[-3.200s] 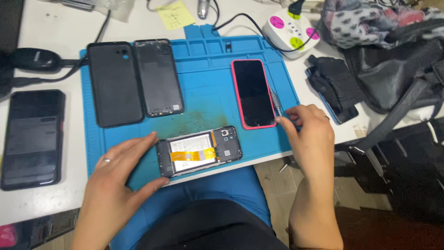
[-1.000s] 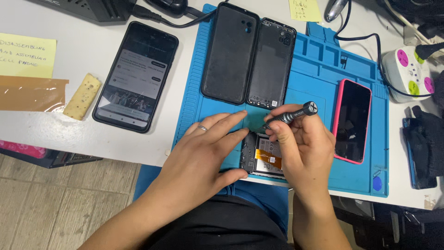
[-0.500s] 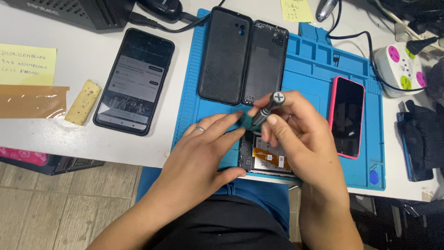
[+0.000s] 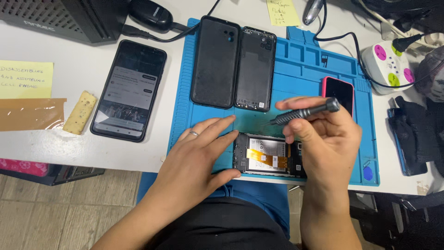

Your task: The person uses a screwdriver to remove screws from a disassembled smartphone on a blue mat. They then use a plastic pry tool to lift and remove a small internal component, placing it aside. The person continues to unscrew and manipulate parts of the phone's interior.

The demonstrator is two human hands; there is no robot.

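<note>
An opened black smartphone with its back removed, showing a pale battery and an orange flex ribbon (image 4: 268,157), lies at the near edge of a blue silicone repair mat (image 4: 305,69) on the white tabletop (image 4: 37,139), its long axis running left to right. The left hand (image 4: 199,157) rests flat on the mat, fingers spread, thumb and fingertips touching the phone's left end to steady it; its grip is open, clamped on nothing. The right hand (image 4: 328,134) has its grip closed around a slim grey metal precision screwdriver (image 4: 303,112), held above the phone. The driver's long axis slopes from upper right down to lower left, its tip towards the mat just beyond the phone's far edge. The phone lies directly below and slightly left of the right hand, which is the nearer to its right half. Beyond stand two black phone back covers (image 4: 233,62); a pink-cased phone (image 4: 340,90) lies partly behind the right hand.
</note>
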